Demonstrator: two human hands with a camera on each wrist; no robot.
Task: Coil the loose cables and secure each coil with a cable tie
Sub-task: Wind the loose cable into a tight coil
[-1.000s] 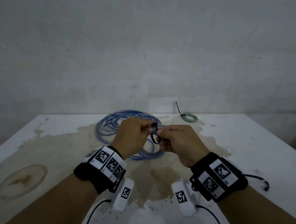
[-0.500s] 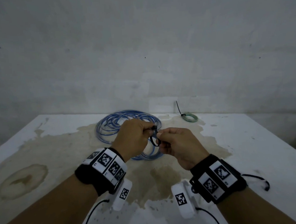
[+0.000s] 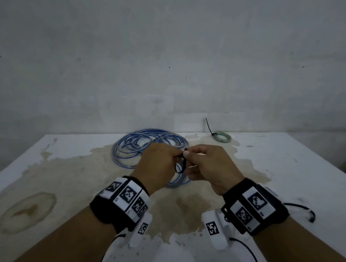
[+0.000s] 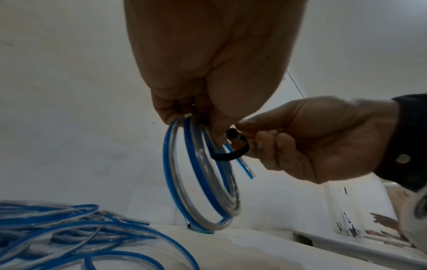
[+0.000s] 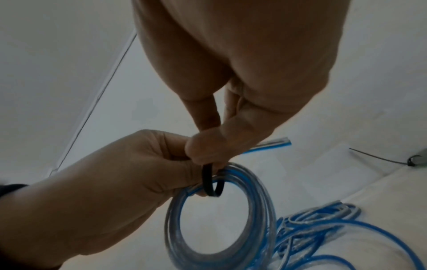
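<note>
My left hand [image 3: 169, 157] grips a small coil of blue-and-clear cable [image 4: 184, 182] at its top, and the coil hangs below the fist. A black cable tie [image 4: 231, 155] is looped round the coil's strands. My right hand [image 3: 191, 155] pinches the tie's upper ends between thumb and fingers, right against the left fingertips. In the right wrist view the tie [image 5: 208, 180] drops from the pinch and wraps under the coil [image 5: 261, 210]. One cut cable end [image 4: 245, 169] sticks out by the tie.
A pile of loose blue cable [image 3: 140, 145] lies on the stained white table [image 3: 292, 174] just behind my hands. A small green coil [image 3: 221, 137] with a black tie's tail sticking up sits at the back right, near the wall.
Both hands have stayed together above the table with the same holds. They shifted only slightly, and the tie loop looks about the same size.
</note>
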